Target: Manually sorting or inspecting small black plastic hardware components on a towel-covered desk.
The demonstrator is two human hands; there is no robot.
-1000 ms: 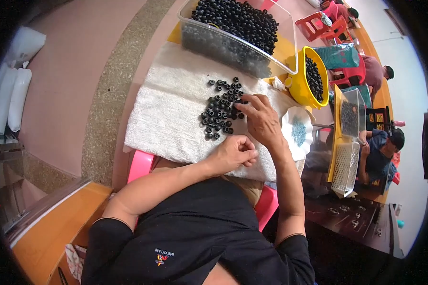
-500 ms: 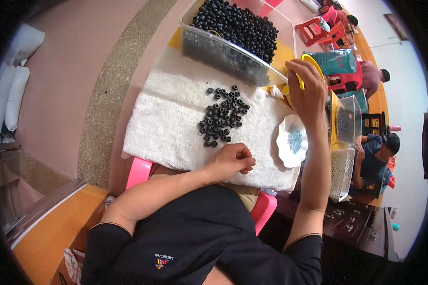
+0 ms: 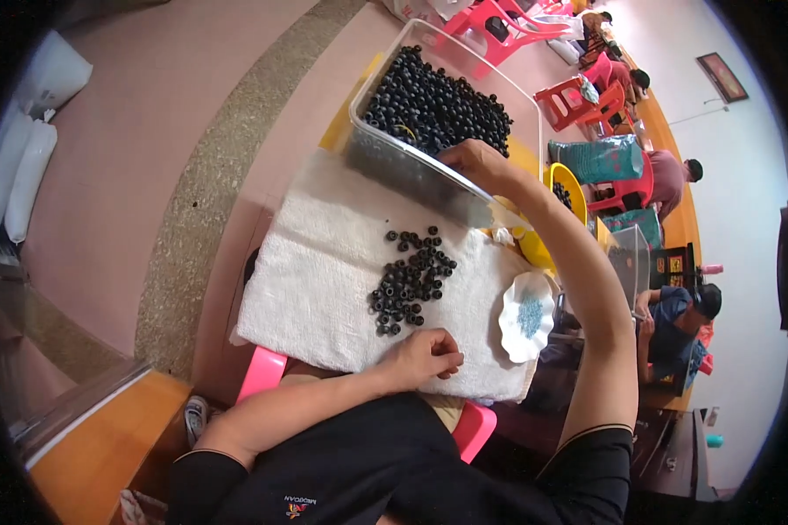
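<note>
My left hand [image 3: 422, 360] rests at the near edge of a white towel [image 3: 302, 289], its fingers loosely curled and nothing showing in them. Just beyond it lies a loose cluster of small black parts with round holes [image 3: 409, 284]. My right hand [image 3: 481, 164] reaches over the near wall of a clear plastic bin [image 3: 411, 157] and dips inside; its fingertips are hidden there. Many more of the black parts [image 3: 438, 101] fill the bin. To the right on the towel sits a white scalloped dish [image 3: 510, 328] of tiny pale-blue pieces [image 3: 531, 317].
A yellow bowl [image 3: 543, 249] holding black parts stands right of the bin, under my right forearm. Pink seat parts [image 3: 263, 372] show beside my lap. Red stools [image 3: 565, 101], teal sacks [image 3: 595, 159] and a seated person [image 3: 674, 328] are farther right.
My right hand has moved left from above the yellow bowl's edge into the bin. My left hand stays curled on the towel. The whole view has shifted, showing more beyond the bin.
</note>
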